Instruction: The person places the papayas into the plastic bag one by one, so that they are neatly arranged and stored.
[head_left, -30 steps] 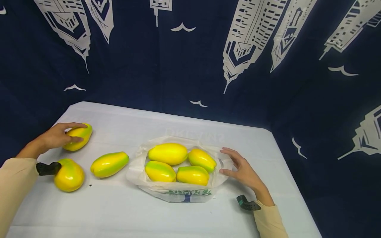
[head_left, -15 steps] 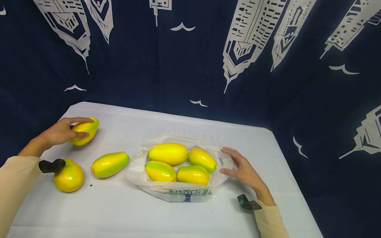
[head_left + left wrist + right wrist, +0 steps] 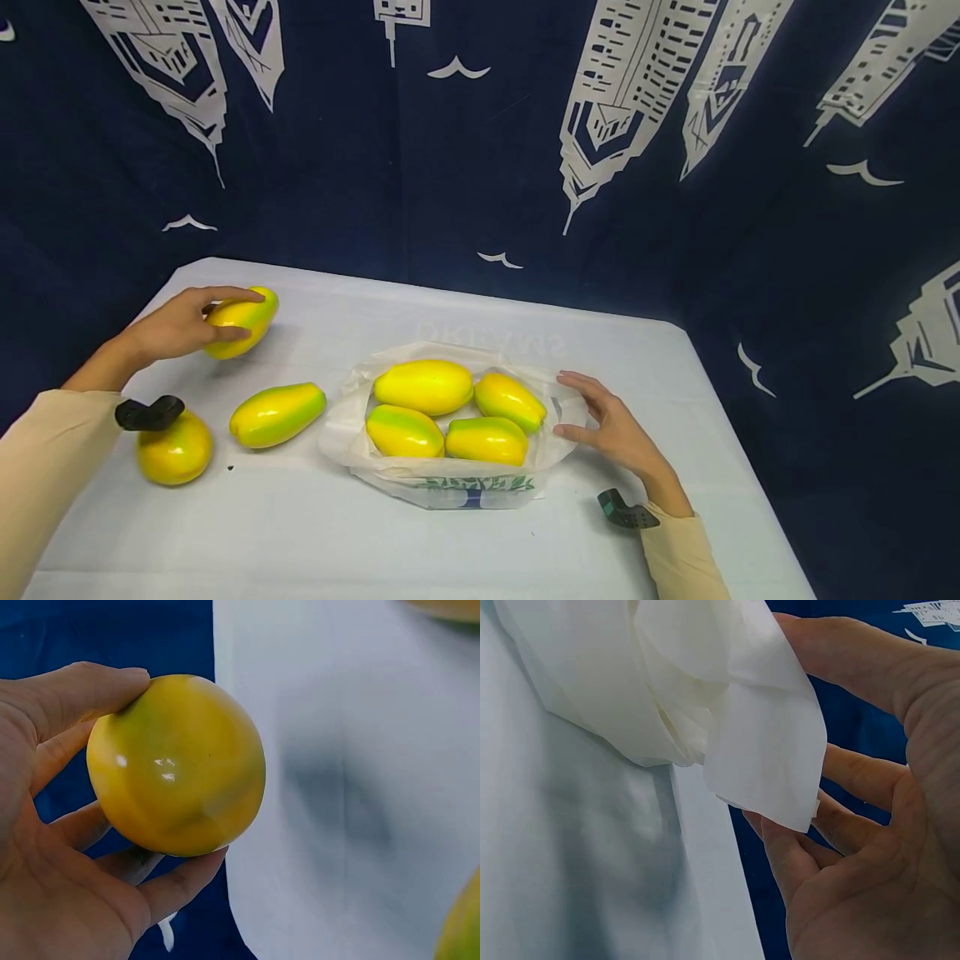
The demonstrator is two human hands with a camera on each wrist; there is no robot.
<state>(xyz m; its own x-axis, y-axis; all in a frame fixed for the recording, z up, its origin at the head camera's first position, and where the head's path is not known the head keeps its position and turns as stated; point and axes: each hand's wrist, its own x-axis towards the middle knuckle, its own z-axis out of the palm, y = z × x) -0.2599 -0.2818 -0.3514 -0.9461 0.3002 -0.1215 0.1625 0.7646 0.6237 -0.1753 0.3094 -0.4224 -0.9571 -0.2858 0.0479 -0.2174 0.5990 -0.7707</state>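
My left hand (image 3: 177, 321) grips a yellow-green papaya (image 3: 247, 323) between thumb and fingers at the table's far left. In the left wrist view its rounded end faces the camera, and a soft shadow lies apart from it on the cloth. Another papaya (image 3: 277, 415) lies to the left of the bag, and one more (image 3: 175, 450) is partly covered by the left wrist strap. The white plastic bag (image 3: 480, 492) stands mid-table, mouth open, several papayas inside. My right hand (image 3: 615, 429) touches the bag's right rim with thumb and fingers spread; some fingertips are hidden behind the plastic (image 3: 765, 742).
A white cloth covers the table (image 3: 375, 554). A dark blue curtain (image 3: 465, 167) with white building prints hangs behind and along the right side. Black straps (image 3: 626, 511) sit at both wrists. A small dark speck (image 3: 230, 468) lies near the loose papayas.
My left hand has raised the papaya and carried it to the right and slightly toward the back. My right hand and the bag have stayed where they were.
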